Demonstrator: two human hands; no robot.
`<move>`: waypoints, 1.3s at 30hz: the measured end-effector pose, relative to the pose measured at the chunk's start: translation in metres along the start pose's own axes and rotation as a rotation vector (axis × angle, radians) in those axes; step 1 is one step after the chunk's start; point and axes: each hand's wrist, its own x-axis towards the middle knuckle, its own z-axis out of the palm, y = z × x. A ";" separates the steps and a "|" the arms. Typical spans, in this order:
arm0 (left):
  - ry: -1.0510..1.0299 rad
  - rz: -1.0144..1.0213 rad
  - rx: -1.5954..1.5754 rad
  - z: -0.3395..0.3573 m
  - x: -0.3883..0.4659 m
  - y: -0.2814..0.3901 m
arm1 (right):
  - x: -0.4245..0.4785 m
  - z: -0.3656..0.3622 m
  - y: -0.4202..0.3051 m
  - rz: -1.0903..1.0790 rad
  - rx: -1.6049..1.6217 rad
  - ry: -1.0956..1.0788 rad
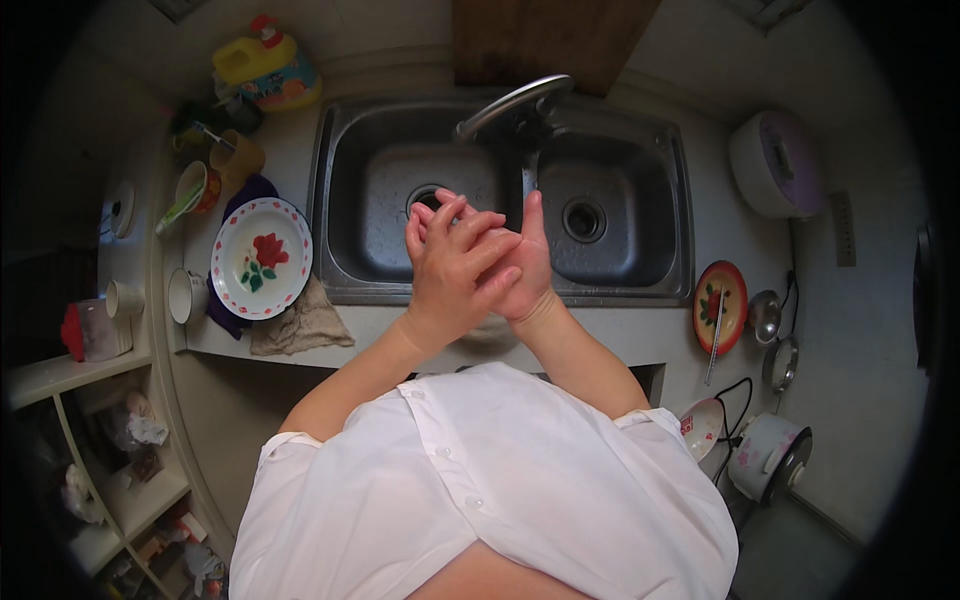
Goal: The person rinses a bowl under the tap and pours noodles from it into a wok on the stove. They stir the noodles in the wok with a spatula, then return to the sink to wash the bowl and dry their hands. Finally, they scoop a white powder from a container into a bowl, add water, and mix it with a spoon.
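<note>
My left hand (446,274) lies across the palm of my right hand (529,274), back side up. Both hands look wet and hold nothing. The right palm faces up with its thumb standing apart, while its other fingers are partly hidden behind the left hand. They are above the front of a stainless steel double-bowl sink (504,298), near the divider. Behind them arches a metal faucet (517,101), its spout over the left bowl; no running water shows. A round drain (583,219) is visible in the right bowl.
Left of the sink, an enamel plate with a rose (261,259) rests by a beige cloth (304,322), cups and a yellow pump jug (266,71). On the right are a red-rimmed plate (703,319) with chopsticks, a rice cooker (776,165) and a small electric pot (761,454).
</note>
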 end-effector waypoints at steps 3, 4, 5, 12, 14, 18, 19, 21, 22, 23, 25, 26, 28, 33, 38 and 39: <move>-0.048 0.011 -0.017 -0.003 0.001 -0.001 | 0.000 0.000 0.001 0.005 0.117 0.024; -0.057 0.012 -0.017 -0.003 0.002 -0.001 | 0.000 0.002 0.002 0.005 0.169 0.037; -0.066 0.011 -0.021 -0.003 0.002 -0.001 | 0.000 0.004 0.002 0.006 0.222 0.051; -0.208 -0.051 -0.080 -0.002 -0.002 -0.006 | 0.006 -0.019 0.004 -0.006 0.028 0.093; -0.207 -0.057 -0.092 -0.002 -0.003 -0.007 | 0.006 -0.009 0.008 0.033 0.215 0.034; -0.175 -0.057 -0.109 0.000 -0.004 -0.008 | 0.007 -0.012 0.008 0.027 0.301 0.060; -0.169 -0.056 -0.109 0.000 -0.004 -0.007 | 0.007 -0.013 0.008 0.027 0.293 0.061; -0.157 -0.057 -0.108 0.001 -0.005 -0.008 | 0.008 -0.015 0.008 0.025 0.278 0.061; -0.151 -0.056 -0.110 0.001 -0.006 -0.008 | 0.008 -0.015 0.008 0.027 0.278 0.061; -0.147 -0.056 -0.109 0.001 -0.006 -0.008 | 0.008 -0.015 0.008 0.029 0.278 0.062; -0.138 -0.057 -0.107 0.002 -0.007 -0.009 | 0.008 -0.014 0.008 0.031 0.272 0.073; -0.133 -0.058 -0.106 0.002 -0.007 -0.010 | 0.008 -0.012 0.009 0.030 0.265 0.083; -0.122 -0.060 -0.101 0.002 -0.008 -0.011 | 0.009 -0.010 0.010 0.031 0.268 0.089; -0.084 -0.066 -0.095 0.005 -0.008 -0.016 | 0.009 -0.007 0.011 0.017 0.232 0.095; -0.044 -0.073 -0.089 0.008 -0.011 -0.020 | 0.007 -0.008 0.011 0.023 0.261 0.095; -0.034 -0.074 -0.084 0.009 -0.013 -0.021 | 0.007 -0.010 0.012 0.031 0.297 0.087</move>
